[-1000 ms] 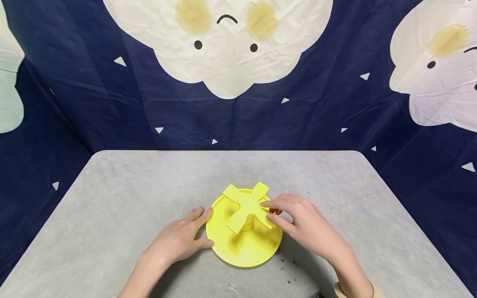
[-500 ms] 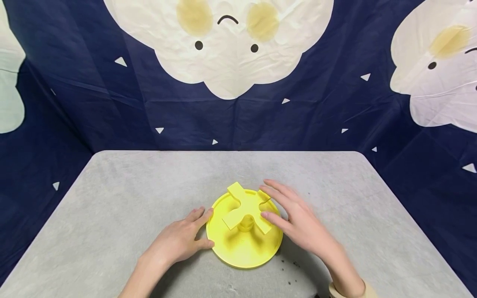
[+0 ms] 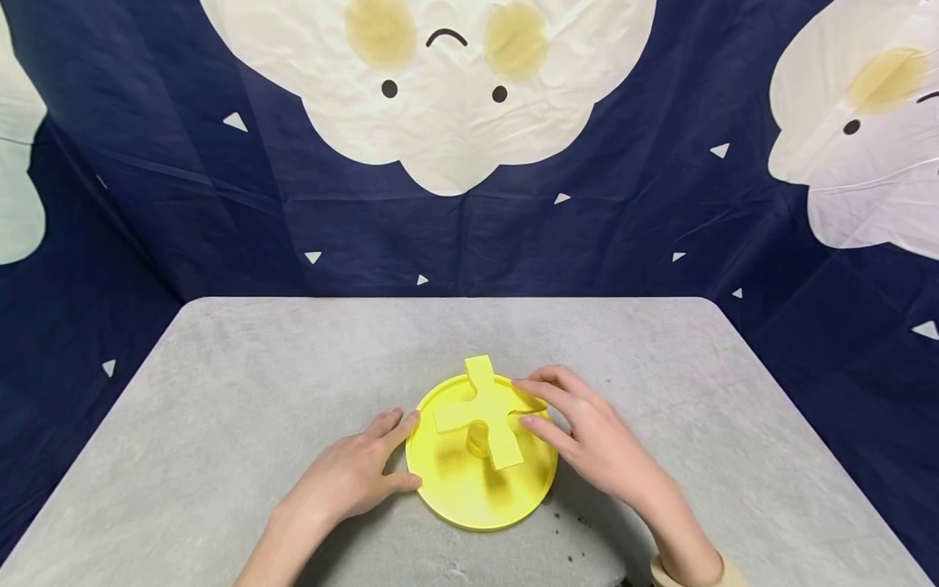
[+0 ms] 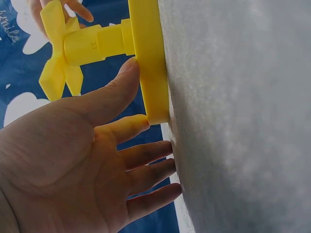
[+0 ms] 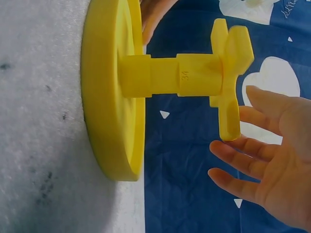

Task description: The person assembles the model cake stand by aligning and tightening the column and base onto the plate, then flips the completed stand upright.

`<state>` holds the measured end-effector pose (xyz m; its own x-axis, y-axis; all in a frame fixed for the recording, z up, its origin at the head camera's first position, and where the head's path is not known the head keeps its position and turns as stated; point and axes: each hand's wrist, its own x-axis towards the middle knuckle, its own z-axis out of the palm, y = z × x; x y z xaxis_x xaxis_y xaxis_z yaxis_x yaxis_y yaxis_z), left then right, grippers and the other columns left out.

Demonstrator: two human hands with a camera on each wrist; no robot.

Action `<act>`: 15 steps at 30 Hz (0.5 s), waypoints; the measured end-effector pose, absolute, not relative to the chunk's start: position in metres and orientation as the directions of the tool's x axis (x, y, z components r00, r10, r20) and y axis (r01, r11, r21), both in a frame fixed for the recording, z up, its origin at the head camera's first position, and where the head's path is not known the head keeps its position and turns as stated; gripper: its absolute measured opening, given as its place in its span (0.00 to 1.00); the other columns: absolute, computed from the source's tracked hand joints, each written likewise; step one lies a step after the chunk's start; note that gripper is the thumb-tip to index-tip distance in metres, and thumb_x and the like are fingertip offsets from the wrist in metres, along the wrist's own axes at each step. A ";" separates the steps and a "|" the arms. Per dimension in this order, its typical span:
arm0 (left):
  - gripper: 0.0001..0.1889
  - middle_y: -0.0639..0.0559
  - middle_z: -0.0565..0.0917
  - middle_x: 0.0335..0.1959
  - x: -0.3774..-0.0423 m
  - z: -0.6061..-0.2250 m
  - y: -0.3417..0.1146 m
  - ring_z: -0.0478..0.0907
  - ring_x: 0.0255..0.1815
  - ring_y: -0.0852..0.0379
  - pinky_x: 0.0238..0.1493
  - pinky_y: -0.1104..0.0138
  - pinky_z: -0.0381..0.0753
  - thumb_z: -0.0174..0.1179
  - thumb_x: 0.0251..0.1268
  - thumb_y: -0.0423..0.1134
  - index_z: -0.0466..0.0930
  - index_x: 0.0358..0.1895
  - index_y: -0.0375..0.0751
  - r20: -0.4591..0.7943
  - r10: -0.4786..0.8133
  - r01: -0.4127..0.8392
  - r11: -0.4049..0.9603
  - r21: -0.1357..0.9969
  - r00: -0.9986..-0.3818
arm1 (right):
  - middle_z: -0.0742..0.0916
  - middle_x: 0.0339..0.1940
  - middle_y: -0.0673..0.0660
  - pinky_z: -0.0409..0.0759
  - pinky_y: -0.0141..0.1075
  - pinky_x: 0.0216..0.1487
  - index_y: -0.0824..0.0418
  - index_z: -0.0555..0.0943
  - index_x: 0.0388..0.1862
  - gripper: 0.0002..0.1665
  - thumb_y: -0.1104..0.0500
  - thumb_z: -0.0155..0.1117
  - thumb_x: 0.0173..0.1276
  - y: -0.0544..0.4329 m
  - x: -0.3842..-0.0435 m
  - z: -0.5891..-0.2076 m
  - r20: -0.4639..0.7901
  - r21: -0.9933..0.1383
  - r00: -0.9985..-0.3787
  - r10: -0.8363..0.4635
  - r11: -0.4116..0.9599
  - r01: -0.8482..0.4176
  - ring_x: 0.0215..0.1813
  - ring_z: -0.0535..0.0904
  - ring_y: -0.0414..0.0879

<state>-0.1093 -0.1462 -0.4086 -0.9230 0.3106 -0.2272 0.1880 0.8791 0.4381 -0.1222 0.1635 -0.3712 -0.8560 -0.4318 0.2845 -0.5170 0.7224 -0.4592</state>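
The left hand (image 3: pixel 355 469) lies spread, thumb and index fingertips against the rim of a yellow round base (image 3: pixel 469 501), its other fingertips down at the bench (image 3: pixel 308 359). The right hand (image 3: pixel 597 436) is loosely parted around one arm of the yellow cross-shaped top (image 3: pixel 484 412), the thumb apart from the fingers; whether every fingertip there makes contact I cannot tell. The hands are well apart, with the yellow piece between them.

The base sits flat on the bench near its front edge, and a stepped stem (image 5: pixel 165 75) rises from its middle to carry the cross. From the head view the cross stands in the way of much of the stem and part of the base. Small figures mark the stem: 33 in the left wrist view, 34 in the right.

A beige cuff (image 3: pixel 707 572) rings the right wrist. Dark specks (image 3: pixel 582 520) dot the grey bench just beside the base. Beyond, a navy cloth (image 3: pixel 367 228) with white clouds (image 3: pixel 447 130) and triangles (image 3: pixel 562 198) surrounds the bench.
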 end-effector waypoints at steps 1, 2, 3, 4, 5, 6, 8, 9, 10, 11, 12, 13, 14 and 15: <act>0.45 0.40 0.65 0.81 -0.109 -0.409 -0.146 0.65 0.80 0.37 0.71 0.36 0.71 0.70 0.61 0.60 0.64 0.80 0.51 -0.224 0.311 0.190 0.878 0.439 -0.923 | 0.81 0.60 0.39 0.85 0.40 0.55 0.45 0.81 0.68 0.24 0.45 0.64 0.75 0.164 -0.122 -0.371 0.291 -0.453 -0.855 -0.429 0.725 -0.518 0.58 0.80 0.36; 0.45 0.40 0.65 0.81 -0.109 -0.409 -0.146 0.65 0.80 0.37 0.71 0.37 0.71 0.70 0.61 0.60 0.64 0.80 0.51 -0.222 0.313 0.192 0.878 0.439 -0.924 | 0.82 0.57 0.39 0.84 0.38 0.53 0.45 0.81 0.67 0.23 0.46 0.65 0.75 0.164 -0.121 -0.370 0.300 -0.445 -0.852 -0.428 0.728 -0.522 0.54 0.80 0.35; 0.45 0.40 0.66 0.80 -0.109 -0.409 -0.146 0.65 0.80 0.38 0.71 0.37 0.71 0.70 0.61 0.60 0.64 0.80 0.51 -0.219 0.314 0.193 0.877 0.439 -0.924 | 0.83 0.55 0.38 0.84 0.36 0.50 0.45 0.81 0.67 0.23 0.47 0.65 0.75 0.165 -0.121 -0.370 0.304 -0.441 -0.852 -0.426 0.730 -0.522 0.52 0.80 0.34; 0.45 0.40 0.66 0.80 -0.109 -0.409 -0.146 0.65 0.80 0.37 0.71 0.37 0.71 0.70 0.61 0.60 0.64 0.80 0.51 -0.218 0.315 0.195 0.877 0.439 -0.924 | 0.83 0.53 0.38 0.83 0.35 0.48 0.45 0.82 0.67 0.23 0.47 0.66 0.75 0.165 -0.120 -0.369 0.308 -0.437 -0.851 -0.425 0.731 -0.523 0.49 0.79 0.33; 0.45 0.40 0.66 0.80 -0.109 -0.409 -0.146 0.65 0.80 0.37 0.71 0.37 0.71 0.70 0.61 0.60 0.64 0.80 0.51 -0.216 0.315 0.197 0.876 0.440 -0.924 | 0.83 0.51 0.37 0.82 0.33 0.46 0.45 0.82 0.66 0.22 0.48 0.66 0.75 0.166 -0.120 -0.369 0.314 -0.435 -0.849 -0.425 0.731 -0.526 0.47 0.79 0.33; 0.45 0.40 0.66 0.80 -0.109 -0.410 -0.146 0.66 0.80 0.37 0.71 0.37 0.71 0.70 0.61 0.60 0.64 0.80 0.51 -0.212 0.317 0.199 0.876 0.439 -0.925 | 0.83 0.49 0.37 0.81 0.32 0.45 0.45 0.82 0.66 0.22 0.49 0.66 0.75 0.166 -0.120 -0.369 0.313 -0.436 -0.850 -0.423 0.731 -0.525 0.46 0.79 0.32; 0.45 0.40 0.66 0.80 -0.109 -0.410 -0.146 0.66 0.79 0.37 0.71 0.37 0.71 0.70 0.61 0.60 0.64 0.80 0.50 -0.206 0.318 0.203 0.875 0.440 -0.926 | 0.84 0.46 0.36 0.81 0.31 0.44 0.44 0.83 0.65 0.21 0.50 0.67 0.74 0.167 -0.120 -0.368 0.319 -0.435 -0.848 -0.423 0.730 -0.527 0.45 0.79 0.30; 0.45 0.40 0.66 0.80 -0.109 -0.410 -0.146 0.66 0.79 0.37 0.71 0.37 0.71 0.70 0.61 0.60 0.65 0.80 0.50 -0.202 0.318 0.204 0.874 0.440 -0.926 | 0.84 0.45 0.35 0.81 0.31 0.44 0.44 0.83 0.64 0.21 0.50 0.67 0.74 0.167 -0.120 -0.368 0.320 -0.436 -0.847 -0.424 0.728 -0.529 0.46 0.80 0.30; 0.45 0.40 0.66 0.80 -0.109 -0.410 -0.146 0.66 0.79 0.37 0.71 0.37 0.71 0.70 0.61 0.60 0.65 0.79 0.50 -0.200 0.318 0.205 0.874 0.441 -0.927 | 0.84 0.44 0.35 0.82 0.31 0.44 0.44 0.83 0.64 0.20 0.51 0.67 0.74 0.167 -0.119 -0.367 0.325 -0.435 -0.843 -0.428 0.724 -0.535 0.46 0.81 0.29; 0.45 0.40 0.67 0.80 -0.109 -0.410 -0.146 0.66 0.79 0.37 0.71 0.37 0.71 0.70 0.61 0.59 0.65 0.79 0.50 -0.197 0.318 0.206 0.874 0.441 -0.928 | 0.84 0.43 0.34 0.82 0.31 0.43 0.44 0.84 0.63 0.20 0.51 0.68 0.74 0.166 -0.119 -0.367 0.327 -0.436 -0.841 -0.431 0.720 -0.539 0.45 0.81 0.29; 0.45 0.40 0.67 0.80 -0.109 -0.410 -0.146 0.66 0.79 0.37 0.71 0.37 0.71 0.70 0.61 0.59 0.65 0.79 0.50 -0.194 0.318 0.207 0.873 0.441 -0.928 | 0.84 0.42 0.34 0.82 0.31 0.44 0.44 0.84 0.63 0.20 0.52 0.68 0.74 0.166 -0.119 -0.367 0.329 -0.435 -0.837 -0.437 0.717 -0.545 0.45 0.81 0.28; 0.45 0.40 0.67 0.80 -0.108 -0.410 -0.146 0.66 0.79 0.37 0.71 0.37 0.71 0.70 0.61 0.59 0.65 0.79 0.50 -0.193 0.317 0.207 0.873 0.441 -0.928 | 0.84 0.41 0.33 0.82 0.30 0.43 0.43 0.84 0.63 0.20 0.52 0.68 0.73 0.166 -0.118 -0.366 0.327 -0.436 -0.836 -0.442 0.714 -0.548 0.44 0.81 0.28; 0.44 0.40 0.67 0.80 -0.108 -0.410 -0.146 0.67 0.79 0.37 0.71 0.37 0.71 0.70 0.61 0.59 0.65 0.79 0.50 -0.192 0.317 0.207 0.873 0.441 -0.929 | 0.84 0.40 0.33 0.81 0.29 0.42 0.43 0.84 0.62 0.19 0.52 0.68 0.73 0.165 -0.117 -0.365 0.326 -0.437 -0.833 -0.448 0.710 -0.552 0.43 0.80 0.28; 0.45 0.40 0.67 0.80 -0.108 -0.410 -0.146 0.67 0.79 0.37 0.71 0.37 0.71 0.70 0.61 0.59 0.65 0.79 0.50 -0.192 0.318 0.207 0.873 0.442 -0.929 | 0.84 0.38 0.33 0.80 0.29 0.41 0.43 0.84 0.62 0.19 0.53 0.68 0.73 0.165 -0.117 -0.365 0.326 -0.437 -0.828 -0.457 0.704 -0.561 0.42 0.79 0.28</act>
